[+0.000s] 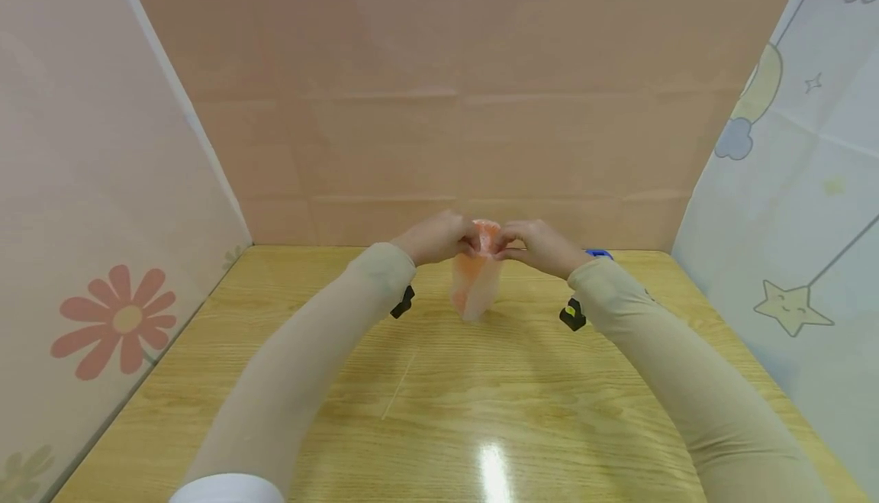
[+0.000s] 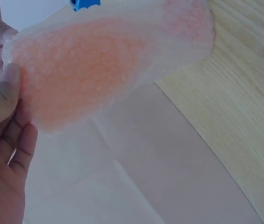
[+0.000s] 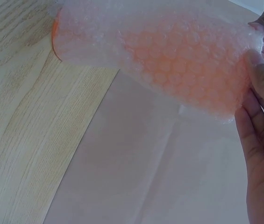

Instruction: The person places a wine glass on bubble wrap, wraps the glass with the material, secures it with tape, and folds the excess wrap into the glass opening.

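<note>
A bundle of clear bubble wrap [image 1: 475, 289] with something orange inside stands upright near the back of the table. What the orange thing is cannot be made out through the bubbles. My left hand [image 1: 445, 236] pinches the top edge of the wrap from the left, thumb in front and fingers behind in the left wrist view. From the other side my right hand [image 1: 539, 246] pinches the same top edge. Both hands are close together. In the right wrist view the bubble wrap [image 3: 183, 60] runs from the fingers down to the wood, and an orange rim shows at its lower end.
A blue object [image 1: 599, 253], partly hidden by the right wrist, lies at the table's back edge. The wooden table [image 1: 412, 427] meets a plain pinkish backdrop [image 1: 453, 144] behind and printed panels on both sides. Light glares off the front of the tabletop.
</note>
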`<state>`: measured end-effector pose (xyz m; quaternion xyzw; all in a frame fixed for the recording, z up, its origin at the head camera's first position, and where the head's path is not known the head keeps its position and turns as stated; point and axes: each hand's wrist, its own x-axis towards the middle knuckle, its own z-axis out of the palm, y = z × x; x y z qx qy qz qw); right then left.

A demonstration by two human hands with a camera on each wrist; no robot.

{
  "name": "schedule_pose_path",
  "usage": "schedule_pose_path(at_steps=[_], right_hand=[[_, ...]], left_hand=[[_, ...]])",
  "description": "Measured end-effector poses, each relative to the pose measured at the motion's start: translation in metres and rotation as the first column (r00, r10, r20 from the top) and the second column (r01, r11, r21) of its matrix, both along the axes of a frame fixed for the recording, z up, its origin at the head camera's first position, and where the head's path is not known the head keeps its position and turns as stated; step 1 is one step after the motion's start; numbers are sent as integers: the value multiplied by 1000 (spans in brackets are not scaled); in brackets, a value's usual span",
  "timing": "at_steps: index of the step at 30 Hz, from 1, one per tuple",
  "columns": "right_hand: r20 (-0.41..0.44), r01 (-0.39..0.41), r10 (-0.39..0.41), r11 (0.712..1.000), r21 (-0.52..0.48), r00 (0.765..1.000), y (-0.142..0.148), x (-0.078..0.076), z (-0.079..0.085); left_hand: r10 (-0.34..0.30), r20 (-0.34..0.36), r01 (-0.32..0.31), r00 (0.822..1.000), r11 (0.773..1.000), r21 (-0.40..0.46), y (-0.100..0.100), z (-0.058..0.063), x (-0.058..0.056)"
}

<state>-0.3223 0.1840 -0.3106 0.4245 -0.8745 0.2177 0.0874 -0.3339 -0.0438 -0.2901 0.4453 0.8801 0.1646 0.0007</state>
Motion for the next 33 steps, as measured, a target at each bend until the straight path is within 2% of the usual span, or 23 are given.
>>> schedule_pose_path(at_steps=[7,11,15,25,33], right_hand=[[12,4,-4,1000,-1,1000,-2,-1,-2],[6,-2,2,1000,-7,1000,-1,-1,-3],[-9,-1,1,1000,-1,1000,0,-2,-2],[-20,6,-6,1000,12,1000,0,-1,-2],[-15,-3,3,1000,6,1000,-2,0,-1]], left_hand=[[20,18,-19,1000,999,-44,-6,-1,0],[71,-39,-74,997,992,-107,-12,-1,2],[89,-93,-99,992,989,-112,-11,-4,0],[58,-79,-63,995,997,-53,-9,-4,2],[53,-126,-68,991,991,-118,-9,0,1]])
